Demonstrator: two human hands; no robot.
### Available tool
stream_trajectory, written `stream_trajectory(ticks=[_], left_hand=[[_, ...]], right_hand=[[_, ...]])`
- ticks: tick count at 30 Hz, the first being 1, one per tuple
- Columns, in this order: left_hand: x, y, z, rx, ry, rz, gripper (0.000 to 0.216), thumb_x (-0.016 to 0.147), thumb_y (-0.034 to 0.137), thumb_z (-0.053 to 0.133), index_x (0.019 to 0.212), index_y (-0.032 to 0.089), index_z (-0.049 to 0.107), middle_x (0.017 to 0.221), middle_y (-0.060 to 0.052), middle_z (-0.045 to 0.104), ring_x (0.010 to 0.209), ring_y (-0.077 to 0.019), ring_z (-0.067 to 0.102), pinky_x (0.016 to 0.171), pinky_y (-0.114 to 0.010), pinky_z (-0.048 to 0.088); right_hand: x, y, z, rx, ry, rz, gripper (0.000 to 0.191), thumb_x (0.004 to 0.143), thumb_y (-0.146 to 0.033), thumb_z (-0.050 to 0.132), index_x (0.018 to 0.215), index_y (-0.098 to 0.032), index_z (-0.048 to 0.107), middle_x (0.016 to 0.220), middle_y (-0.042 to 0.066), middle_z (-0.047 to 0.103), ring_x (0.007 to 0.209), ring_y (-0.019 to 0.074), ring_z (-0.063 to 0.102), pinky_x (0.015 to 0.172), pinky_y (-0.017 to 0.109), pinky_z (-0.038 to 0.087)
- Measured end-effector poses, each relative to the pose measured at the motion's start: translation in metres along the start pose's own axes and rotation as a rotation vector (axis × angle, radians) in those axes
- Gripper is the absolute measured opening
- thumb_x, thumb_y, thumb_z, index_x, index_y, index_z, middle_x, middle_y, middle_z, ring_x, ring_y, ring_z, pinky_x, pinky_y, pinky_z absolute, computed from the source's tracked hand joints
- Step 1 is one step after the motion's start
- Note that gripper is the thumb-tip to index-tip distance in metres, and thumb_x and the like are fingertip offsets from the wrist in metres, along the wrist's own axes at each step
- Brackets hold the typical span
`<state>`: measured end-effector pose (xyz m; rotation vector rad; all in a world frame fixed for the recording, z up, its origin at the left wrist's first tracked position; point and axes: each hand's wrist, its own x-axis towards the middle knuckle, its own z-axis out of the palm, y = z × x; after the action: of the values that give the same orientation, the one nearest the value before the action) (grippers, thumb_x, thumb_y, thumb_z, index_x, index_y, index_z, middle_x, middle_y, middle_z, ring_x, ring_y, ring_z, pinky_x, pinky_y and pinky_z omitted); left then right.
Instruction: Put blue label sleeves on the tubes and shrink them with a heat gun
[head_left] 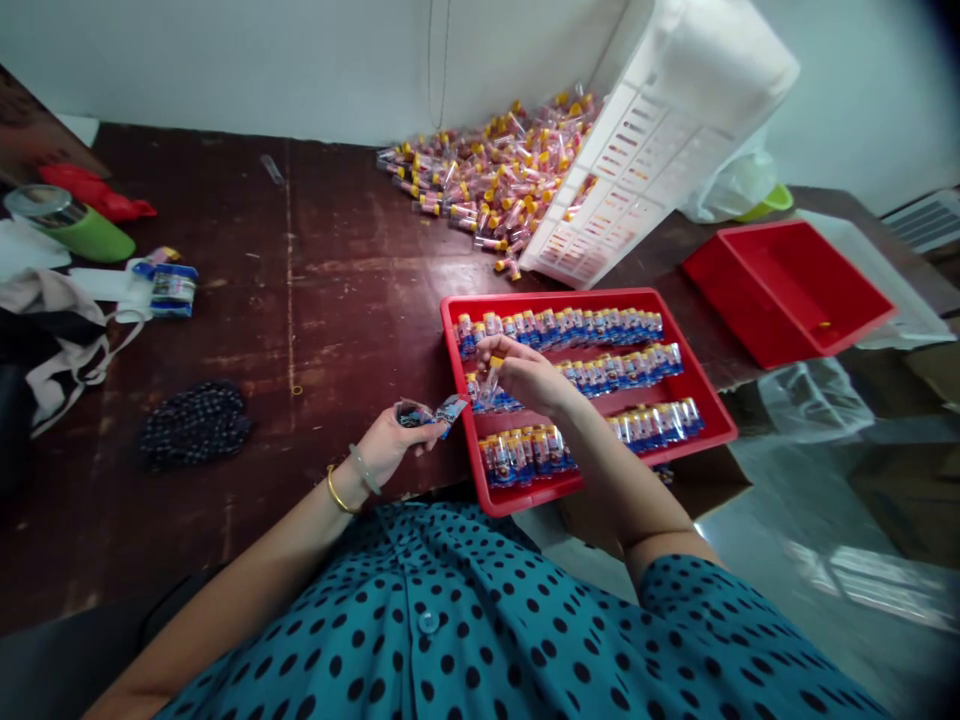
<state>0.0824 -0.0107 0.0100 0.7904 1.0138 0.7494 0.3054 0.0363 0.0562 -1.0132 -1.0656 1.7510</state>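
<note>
My right hand point(525, 375) hovers over the left part of a red tray point(716, 400) and pinches a small clear tube with a yellow cap point(491, 380). The tray holds rows of small tubes wrapped in blue labels point(600, 325). My left hand point(390, 445), with bracelets on the wrist, rests at the table's near edge just left of the tray. Its fingers are closed on a few blue labels point(439, 412).
A tipped white crate point(660, 140) spills a pile of unlabelled yellow-capped tubes point(495, 180) onto the dark wooden table point(315, 290). An empty red tray point(787, 290) lies at the right. A green cup point(75, 225), label packs point(169, 285), cloth and a dark dotted pouch point(195, 425) lie at the left.
</note>
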Motion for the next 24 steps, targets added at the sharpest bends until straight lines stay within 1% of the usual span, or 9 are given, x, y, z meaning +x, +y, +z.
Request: stream_trajectory(ticks=[2,4,8,13,15,17,20,22,24], left_hand=[[-0.002,0.000,-0.002,-0.017,-0.008,-0.040,0.042,0.053,0.028,0.088,0.070,0.018,0.051,0.052,0.005,0.059,0.045,-0.0078,0.048,0.042,-0.020,0.031],[-0.004,0.001,-0.002,-0.025,-0.036,-0.085,0.045,0.052,0.028,0.089,0.070,0.018,0.048,0.051,0.006,0.058,0.045,-0.0073,0.047,0.041,-0.019,0.029],[-0.007,0.004,0.002,-0.002,-0.083,-0.141,0.044,0.053,0.028,0.087,0.067,0.019,0.047,0.048,0.005,0.056,0.043,-0.0067,0.045,0.041,-0.019,0.028],[-0.008,0.006,0.007,0.007,-0.092,-0.112,0.042,0.053,0.027,0.087,0.066,0.018,0.048,0.048,0.005,0.057,0.044,-0.0071,0.045,0.042,-0.019,0.028],[-0.009,0.005,0.011,-0.012,-0.093,-0.091,0.041,0.054,0.028,0.086,0.066,0.018,0.048,0.049,0.005,0.057,0.045,-0.0073,0.046,0.042,-0.020,0.028],[-0.010,0.003,0.015,-0.023,-0.094,-0.057,0.040,0.055,0.030,0.086,0.068,0.018,0.050,0.051,0.005,0.057,0.047,-0.0081,0.048,0.044,-0.020,0.031],[-0.011,0.000,0.021,0.051,-0.120,0.007,0.035,0.061,0.033,0.085,0.074,0.016,0.058,0.056,0.003,0.061,0.051,-0.0100,0.052,0.050,-0.023,0.040],[-0.011,-0.001,0.024,0.109,-0.149,0.034,0.033,0.067,0.037,0.082,0.082,0.014,0.064,0.063,0.001,0.065,0.055,-0.0117,0.055,0.057,-0.026,0.045],[-0.012,-0.001,0.026,0.075,-0.165,0.039,0.034,0.070,0.040,0.079,0.089,0.014,0.068,0.072,-0.001,0.068,0.063,-0.0132,0.058,0.063,-0.028,0.048]], right_hand=[[-0.002,-0.006,-0.004,0.057,-0.015,-0.014,0.023,0.073,-0.019,0.067,0.094,-0.021,0.058,0.091,0.001,0.060,0.084,0.0141,0.062,0.081,0.031,0.054],[-0.006,-0.010,-0.004,0.093,-0.020,-0.042,0.024,0.076,-0.024,0.071,0.096,-0.022,0.058,0.094,0.002,0.061,0.088,0.0164,0.065,0.085,0.035,0.054],[-0.012,-0.011,0.009,0.120,-0.023,-0.118,0.026,0.079,-0.032,0.074,0.097,-0.023,0.058,0.094,0.000,0.061,0.091,0.0165,0.068,0.086,0.033,0.055],[-0.013,-0.002,0.026,0.023,-0.056,-0.160,0.030,0.078,-0.033,0.077,0.096,-0.022,0.055,0.093,0.000,0.060,0.093,0.0165,0.068,0.082,0.029,0.055],[-0.014,0.005,0.032,-0.004,-0.024,-0.191,0.034,0.075,-0.033,0.080,0.095,-0.022,0.053,0.092,-0.001,0.059,0.091,0.0161,0.068,0.080,0.029,0.056],[-0.015,0.013,0.037,-0.001,0.046,-0.237,0.037,0.072,-0.034,0.082,0.091,-0.022,0.052,0.092,-0.002,0.058,0.085,0.0142,0.068,0.078,0.029,0.056],[-0.019,0.024,0.042,-0.001,0.155,-0.295,0.038,0.070,-0.036,0.083,0.081,-0.021,0.050,0.091,-0.002,0.058,0.077,0.0117,0.065,0.077,0.030,0.056],[-0.022,0.030,0.043,-0.009,0.194,-0.306,0.039,0.069,-0.039,0.083,0.077,-0.021,0.049,0.091,-0.001,0.058,0.077,0.0124,0.064,0.079,0.032,0.056],[-0.029,0.036,0.044,-0.009,0.212,-0.310,0.040,0.069,-0.042,0.082,0.077,-0.021,0.049,0.092,0.000,0.059,0.081,0.0145,0.065,0.082,0.034,0.055]])
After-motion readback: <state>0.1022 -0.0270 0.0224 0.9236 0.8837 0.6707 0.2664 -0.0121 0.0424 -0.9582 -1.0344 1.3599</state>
